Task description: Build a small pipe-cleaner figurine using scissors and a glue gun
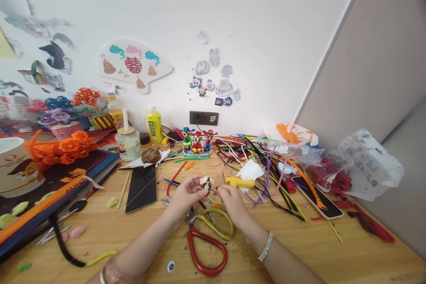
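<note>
My left hand (pixel 188 193) is closed on a small pale figurine head (pixel 206 183) with black markings, held just above the table. My right hand (pixel 234 202) is pinched shut close to it; a thin pink strand lies between the hands, and I cannot make out what the fingertips hold. Behind the right hand lies a yellow glue gun (pixel 240 182). Scissors with one red handle loop (pixel 223 261) and one olive loop lie below the hands, their blades partly hidden by my left hand. Three finished colourful figurines (pixel 197 140) stand on a small tray farther back.
Many pipe cleaners (pixel 271 171) spread over the right side, near a phone (pixel 319 199) and plastic bags (pixel 369 164). On the left are a dark tablet (pixel 141 188), a candle jar (pixel 128 144), a yellow-labelled bottle (pixel 154 125) and a paper cup (pixel 18 166). A googly eye (pixel 171 266) lies in front.
</note>
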`<state>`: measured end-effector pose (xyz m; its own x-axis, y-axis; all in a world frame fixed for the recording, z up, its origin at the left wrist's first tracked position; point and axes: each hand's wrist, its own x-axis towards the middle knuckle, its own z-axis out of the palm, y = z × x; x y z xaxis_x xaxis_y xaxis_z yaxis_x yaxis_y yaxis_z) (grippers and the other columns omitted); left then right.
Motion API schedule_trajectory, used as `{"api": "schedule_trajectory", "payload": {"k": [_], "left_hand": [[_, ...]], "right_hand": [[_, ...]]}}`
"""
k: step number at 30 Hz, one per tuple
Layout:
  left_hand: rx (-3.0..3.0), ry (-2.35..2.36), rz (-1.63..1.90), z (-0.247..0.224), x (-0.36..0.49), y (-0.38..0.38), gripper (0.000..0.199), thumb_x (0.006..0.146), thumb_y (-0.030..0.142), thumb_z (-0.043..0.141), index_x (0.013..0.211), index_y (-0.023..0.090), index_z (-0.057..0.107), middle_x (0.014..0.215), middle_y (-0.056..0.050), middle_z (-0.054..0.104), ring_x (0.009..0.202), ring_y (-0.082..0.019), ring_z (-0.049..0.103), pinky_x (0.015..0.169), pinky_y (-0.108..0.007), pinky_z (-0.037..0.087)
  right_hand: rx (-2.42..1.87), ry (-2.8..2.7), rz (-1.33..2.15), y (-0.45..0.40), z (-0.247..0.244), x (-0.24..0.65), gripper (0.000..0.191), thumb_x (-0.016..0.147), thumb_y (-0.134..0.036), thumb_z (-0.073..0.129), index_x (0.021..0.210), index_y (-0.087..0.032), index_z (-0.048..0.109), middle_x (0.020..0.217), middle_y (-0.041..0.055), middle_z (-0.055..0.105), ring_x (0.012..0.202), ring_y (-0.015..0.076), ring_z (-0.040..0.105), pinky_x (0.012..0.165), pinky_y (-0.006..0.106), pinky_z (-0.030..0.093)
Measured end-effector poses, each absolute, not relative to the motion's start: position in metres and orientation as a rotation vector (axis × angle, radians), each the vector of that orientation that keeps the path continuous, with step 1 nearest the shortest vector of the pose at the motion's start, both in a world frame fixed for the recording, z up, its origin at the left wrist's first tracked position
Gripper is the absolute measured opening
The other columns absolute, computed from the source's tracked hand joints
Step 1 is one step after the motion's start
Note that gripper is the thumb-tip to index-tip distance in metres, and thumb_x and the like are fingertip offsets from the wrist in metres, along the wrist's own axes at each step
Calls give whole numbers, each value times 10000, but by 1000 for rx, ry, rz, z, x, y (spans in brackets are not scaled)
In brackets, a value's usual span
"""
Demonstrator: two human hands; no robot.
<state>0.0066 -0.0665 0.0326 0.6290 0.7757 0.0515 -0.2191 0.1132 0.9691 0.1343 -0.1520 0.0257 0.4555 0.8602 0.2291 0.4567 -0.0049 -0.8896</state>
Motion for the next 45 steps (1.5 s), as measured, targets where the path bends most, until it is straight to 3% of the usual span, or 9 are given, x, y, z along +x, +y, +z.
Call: {"api": "schedule_trajectory", "payload": {"k": [13,29,45], "left_hand": [[1350,570,777,32,7,-66,429,545,224,740,936,165,574,926,-62,646,868,-192,578,764,-312,453],[1342,580,781,35,6,-68,436,545,261,733,939,178,566,880,-38,633,806,-183,575,673,-311,497],[1378,606,802,39,6,-67,415,542,214,729,921,165,569,889,-40,631,813,-166,559,692,-279,478]], "right_hand": [[-1790,-1207,442,-152,26,138,252,716,-257,355,475,-185,361,496,-42,404,527,108,380,504,225,227],[-1744,-1180,525,-152,27,137,269,736,-291,346,490,-188,377,475,-47,368,506,109,368,481,224,225],[-1704,-1165,540,-153,32,139,320,785,-341,364,538,-171,477,509,-34,444,533,113,427,513,216,284]]}}
